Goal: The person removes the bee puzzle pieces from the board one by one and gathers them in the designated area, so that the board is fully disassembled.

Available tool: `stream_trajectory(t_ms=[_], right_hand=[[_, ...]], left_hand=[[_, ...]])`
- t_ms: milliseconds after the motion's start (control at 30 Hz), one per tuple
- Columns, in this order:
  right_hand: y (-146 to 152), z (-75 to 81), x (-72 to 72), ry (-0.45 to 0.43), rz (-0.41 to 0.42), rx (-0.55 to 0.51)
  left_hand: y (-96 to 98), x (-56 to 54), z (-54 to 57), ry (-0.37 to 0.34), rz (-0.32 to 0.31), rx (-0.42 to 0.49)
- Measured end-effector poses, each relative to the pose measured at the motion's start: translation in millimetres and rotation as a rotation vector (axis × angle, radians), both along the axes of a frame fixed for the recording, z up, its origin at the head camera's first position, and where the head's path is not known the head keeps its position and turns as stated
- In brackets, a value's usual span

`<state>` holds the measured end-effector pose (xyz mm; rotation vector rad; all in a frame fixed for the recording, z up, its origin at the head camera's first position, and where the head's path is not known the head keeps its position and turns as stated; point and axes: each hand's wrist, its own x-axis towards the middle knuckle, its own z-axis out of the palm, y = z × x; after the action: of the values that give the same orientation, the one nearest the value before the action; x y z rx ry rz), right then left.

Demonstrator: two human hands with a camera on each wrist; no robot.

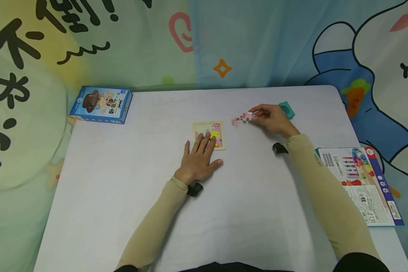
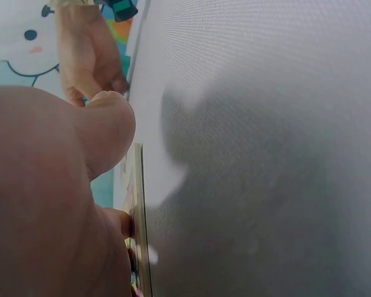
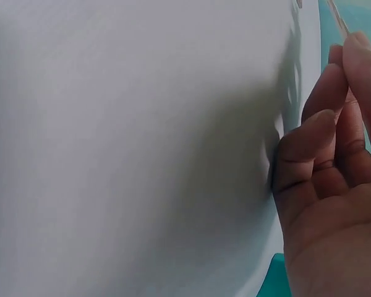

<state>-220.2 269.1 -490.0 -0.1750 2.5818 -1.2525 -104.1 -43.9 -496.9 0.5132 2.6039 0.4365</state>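
Observation:
My left hand (image 1: 198, 160) lies with its fingers spread and straight over the lower part of a small wooden-framed jigsaw puzzle (image 1: 221, 146) with pink and yellow pictures. In the left wrist view, the puzzle's frame (image 2: 140, 204) shows edge-on under the fingertips. Further right, my right hand (image 1: 271, 118) pinches a pink jigsaw piece (image 1: 248, 116) between thumb and fingers. The right wrist view shows the piece as a thin edge (image 3: 339, 18) at the fingertips, tilted up off the table. Another pink jigsaw piece (image 1: 235, 121) is just left of it.
A teal box-like object (image 1: 287, 110) sits behind my right hand. At the back left corner lies a blue game box (image 1: 102, 104). A flat printed box (image 1: 360, 187) lies at the table's right edge, partly under my right sleeve. A printed curtain (image 1: 244, 45) hangs behind the white table (image 1: 129, 181).

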Motion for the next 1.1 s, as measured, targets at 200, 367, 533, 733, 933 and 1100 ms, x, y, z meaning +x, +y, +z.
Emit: stream_trajectory(t_ms=[200,367,533,733,933,1100], right_hand=[[6.4,-1.4,0.5,0.027,0.027,0.038],[10.2,-3.6,1.3,0.044,0.049,0.075],[10.2,-5.5,2.3,0.042,0.052,0.107],[9.7,-6.8,3.2,0.054,0.065,0.145],[9.1,-5.4,5.0,0.044,0.049,0.127],[8.5,-3.8,6.6,0.028,0.039,0.105]], left_hand=[[-0.1,-1.4,-0.6,0.003,0.003,0.007],[-0.7,-0.9,0.9,0.003,0.008,0.016],[-0.4,0.4,1.5,0.005,0.006,0.010],[-0.1,0.9,0.1,-0.009,0.005,0.009],[0.3,-0.2,-2.9,-0.006,0.003,0.004],[-0.3,-1.5,-7.3,-0.011,0.009,0.009]])
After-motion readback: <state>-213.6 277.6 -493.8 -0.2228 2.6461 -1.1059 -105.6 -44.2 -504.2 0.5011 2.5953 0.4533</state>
